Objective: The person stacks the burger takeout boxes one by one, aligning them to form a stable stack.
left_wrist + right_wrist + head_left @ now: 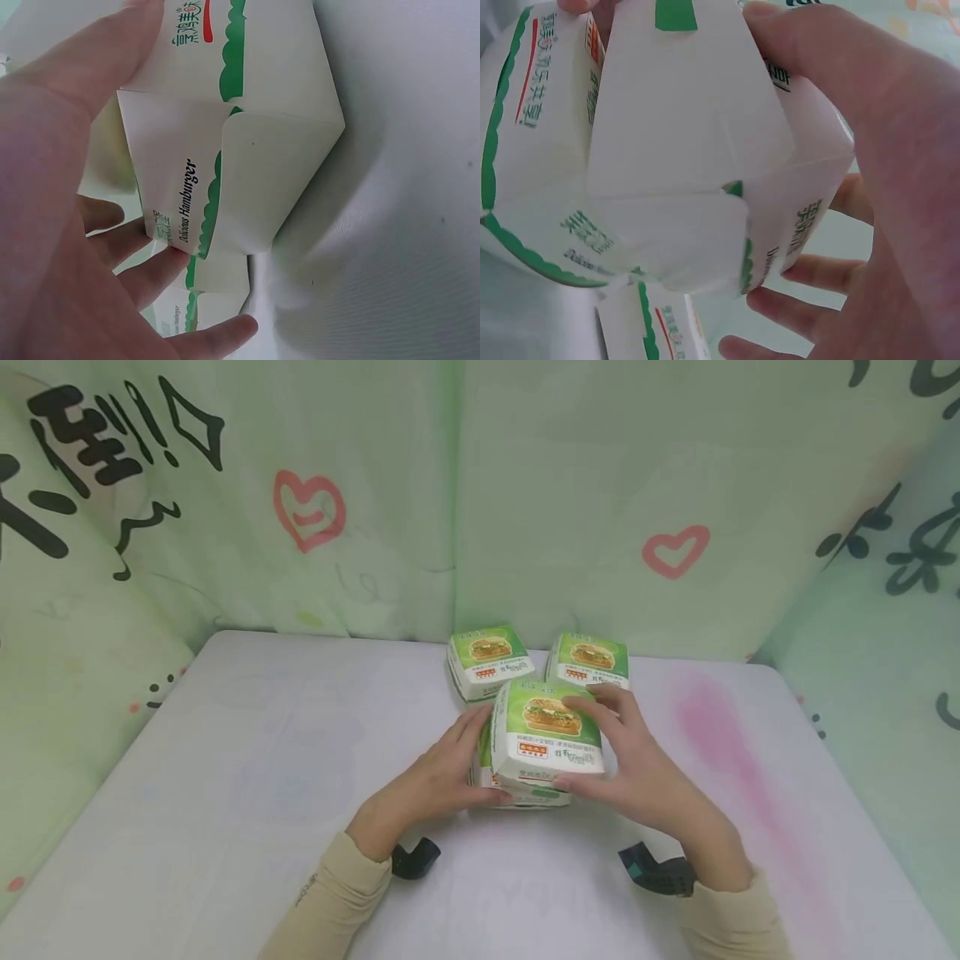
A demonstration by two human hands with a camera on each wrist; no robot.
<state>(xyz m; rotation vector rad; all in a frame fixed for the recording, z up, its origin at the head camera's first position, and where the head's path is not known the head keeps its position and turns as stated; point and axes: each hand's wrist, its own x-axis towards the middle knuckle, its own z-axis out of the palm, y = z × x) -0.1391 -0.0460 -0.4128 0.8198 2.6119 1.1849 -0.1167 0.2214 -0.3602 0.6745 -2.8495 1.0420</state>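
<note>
Two white-and-green paper hamburger boxes lie between my hands, one overlapping the other in the head view. My right hand (648,768) holds the upper hamburger box (551,735) by its right side, thumb at the near edge and fingers at the far edge. That box is tilted in the right wrist view. Around the left side of the lower hamburger box (187,165) my left hand (427,781) has its thumb in front and fingers behind. Most of the lower box's top is hidden under the upper one.
Behind them stand two more hamburger boxes, a left one (491,652) and a right one (592,656), near the table's back edge. The white table (247,777) has a pink stain at the right. A green curtain (525,527) with drawings hangs around the back and sides.
</note>
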